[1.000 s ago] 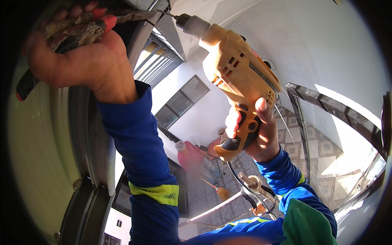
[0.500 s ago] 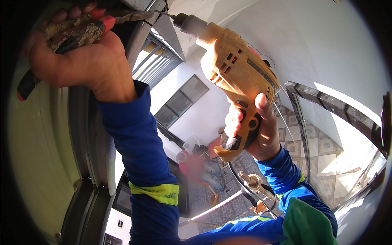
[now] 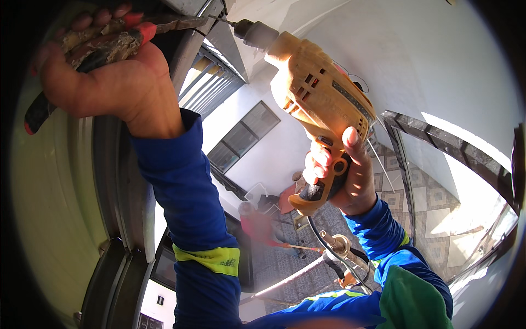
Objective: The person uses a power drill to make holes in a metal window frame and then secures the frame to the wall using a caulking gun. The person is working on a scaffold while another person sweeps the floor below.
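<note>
My left hand (image 3: 123,88) is closed around worn pliers (image 3: 112,50) with dirty black and red handles. Their jaws point right, against the edge of a grey metal frame (image 3: 189,49) at the top; whether they clamp it, I cannot tell. In my right hand (image 3: 356,178) is a yellow corded power drill (image 3: 320,90), tilted up and to the left. Its thin bit (image 3: 221,20) points at the frame close to the pliers' tips; contact is too small to make out. A dark cord (image 3: 318,236) hangs from the drill's handle.
Dark metal rails (image 3: 112,219) run along the left. Far below, a person in red (image 3: 257,222) holds a long-handled tool over the patterned floor (image 3: 268,268). A pole with a round fitting (image 3: 339,244) stands under my right arm. At right is a dark metal frame (image 3: 449,140).
The drill has shifted very slightly to the right, its bit still by the frame. My left hand and the pliers stay almost still. Below, the person in red has changed posture.
</note>
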The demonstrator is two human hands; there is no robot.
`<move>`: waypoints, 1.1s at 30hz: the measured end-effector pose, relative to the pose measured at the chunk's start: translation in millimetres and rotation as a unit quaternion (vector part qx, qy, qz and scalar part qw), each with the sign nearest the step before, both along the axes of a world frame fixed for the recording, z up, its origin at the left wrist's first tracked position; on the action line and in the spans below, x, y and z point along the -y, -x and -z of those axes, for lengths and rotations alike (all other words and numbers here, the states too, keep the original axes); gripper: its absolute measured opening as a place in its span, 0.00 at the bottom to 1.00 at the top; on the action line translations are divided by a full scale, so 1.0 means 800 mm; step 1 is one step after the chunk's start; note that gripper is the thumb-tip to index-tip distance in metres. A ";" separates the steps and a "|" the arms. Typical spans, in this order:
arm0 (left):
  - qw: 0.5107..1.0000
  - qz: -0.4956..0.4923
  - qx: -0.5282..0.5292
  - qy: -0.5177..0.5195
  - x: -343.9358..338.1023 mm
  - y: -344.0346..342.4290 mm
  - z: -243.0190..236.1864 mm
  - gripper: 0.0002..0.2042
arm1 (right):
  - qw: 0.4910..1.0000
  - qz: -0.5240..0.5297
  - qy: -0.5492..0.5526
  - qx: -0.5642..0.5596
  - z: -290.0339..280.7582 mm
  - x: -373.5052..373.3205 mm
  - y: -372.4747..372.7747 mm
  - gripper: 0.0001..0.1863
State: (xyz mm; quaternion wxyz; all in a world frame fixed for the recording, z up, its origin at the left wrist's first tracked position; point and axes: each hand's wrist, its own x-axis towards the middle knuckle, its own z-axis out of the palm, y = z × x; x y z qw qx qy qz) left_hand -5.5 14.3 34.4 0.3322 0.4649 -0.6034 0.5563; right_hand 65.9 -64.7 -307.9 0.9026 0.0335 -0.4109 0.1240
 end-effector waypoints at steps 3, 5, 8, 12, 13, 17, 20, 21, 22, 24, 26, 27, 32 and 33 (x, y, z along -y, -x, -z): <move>1.000 0.005 -0.006 -0.007 0.000 0.001 -0.002 0.25 | 1.000 -0.014 -0.004 -0.026 -0.001 0.003 0.003 0.25; 1.000 0.006 -0.006 -0.005 0.000 0.001 -0.002 0.25 | 0.999 0.000 0.012 -0.036 -0.001 0.004 0.005 0.26; 1.000 -0.002 -0.007 -0.007 -0.001 0.001 -0.001 0.25 | 0.999 -0.011 0.023 -0.040 -0.001 0.006 0.003 0.28; 1.000 -0.007 -0.006 -0.009 -0.001 0.001 -0.001 0.25 | 0.999 -0.007 0.019 -0.041 0.000 0.005 0.002 0.28; 1.000 0.007 -0.005 -0.009 -0.001 0.000 -0.003 0.25 | 0.999 -0.001 0.021 -0.044 0.001 0.005 0.001 0.28; 0.999 0.031 -0.012 -0.010 0.000 0.000 -0.004 0.25 | 1.000 -0.014 0.000 -0.006 0.001 0.002 -0.005 0.26; 1.000 0.022 -0.006 -0.002 0.001 0.001 -0.003 0.24 | 0.999 -0.030 -0.025 0.005 0.001 0.000 -0.009 0.23; 1.000 0.013 -0.001 0.003 0.001 0.001 -0.002 0.24 | 1.000 -0.022 -0.020 0.005 0.002 -0.001 -0.010 0.23; 1.000 -0.001 0.011 0.007 0.001 0.001 -0.002 0.24 | 1.000 -0.012 -0.019 0.005 0.001 -0.003 -0.011 0.22; 1.000 -0.009 0.005 0.001 0.002 0.002 -0.003 0.24 | 1.000 0.019 -0.013 0.010 0.001 -0.005 -0.010 0.21; 1.000 0.002 -0.014 -0.010 0.001 0.003 -0.004 0.25 | 0.999 0.034 0.002 -0.007 0.001 -0.005 -0.008 0.21; 1.000 0.007 -0.020 -0.010 0.001 0.004 -0.004 0.25 | 0.999 0.042 0.010 -0.015 0.001 -0.005 -0.007 0.21; 1.000 0.011 -0.015 -0.011 0.000 0.003 -0.006 0.25 | 0.996 0.090 0.024 -0.016 0.003 -0.005 -0.004 0.21; 1.000 0.007 -0.014 -0.012 0.000 0.004 -0.005 0.25 | 0.996 0.082 0.023 -0.017 0.004 -0.005 -0.004 0.21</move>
